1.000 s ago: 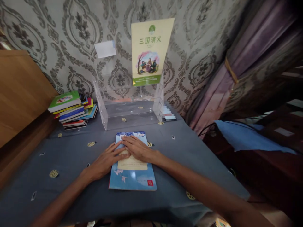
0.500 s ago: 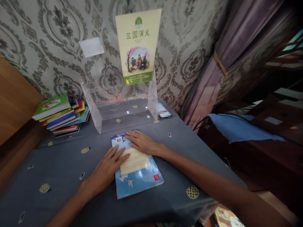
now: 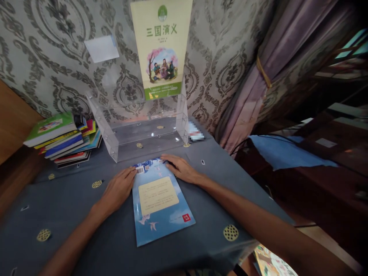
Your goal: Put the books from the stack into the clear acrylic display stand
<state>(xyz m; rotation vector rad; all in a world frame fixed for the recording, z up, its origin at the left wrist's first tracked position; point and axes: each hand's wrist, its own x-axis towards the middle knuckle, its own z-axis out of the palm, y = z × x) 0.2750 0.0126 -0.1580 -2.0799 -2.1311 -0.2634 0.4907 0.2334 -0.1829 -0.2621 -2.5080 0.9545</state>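
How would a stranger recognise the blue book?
On the grey-blue table stands a clear rack. In front of it, between the left hand and the right hand, is the blue book. Unlike the pale yellow book behind, it shows a cream panel and red square.

The left hand rests at the upper left edge of the blue book, knuckles up, fingers close together, its thumb hard to make out. The right hand lies at the book's upper right corner, fingers reaching along the top edge, thumb apart beneath them. Both bare forearms, left and right, slant inward toward the book from either side.
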